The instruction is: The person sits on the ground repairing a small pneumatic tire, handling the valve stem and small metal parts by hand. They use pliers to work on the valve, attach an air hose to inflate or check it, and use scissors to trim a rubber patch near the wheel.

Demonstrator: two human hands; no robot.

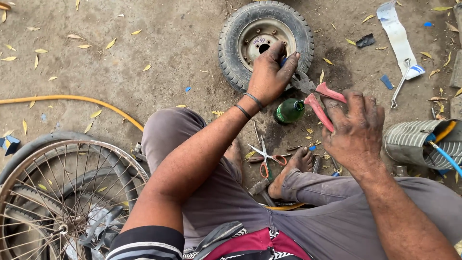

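My left hand (269,74) rests on the near side of a small black tyre with a pale metal hub (263,41) lying flat on the ground, fingers pinched on something small and blue. My right hand (355,129) holds the red handles of a pair of pliers (321,100), whose jaws reach toward the left hand's fingertips. What the jaws grip is hidden by the hand. I sit on the ground with my knees bent and bare feet drawn in.
A green bottle (289,110), orange-handled scissors (265,159) and small tools lie between my feet. A spoked bicycle wheel (62,202) lies at the left, with an orange hose (77,100) behind it. A spanner (400,84) and a ribbed bag (416,142) sit at the right.
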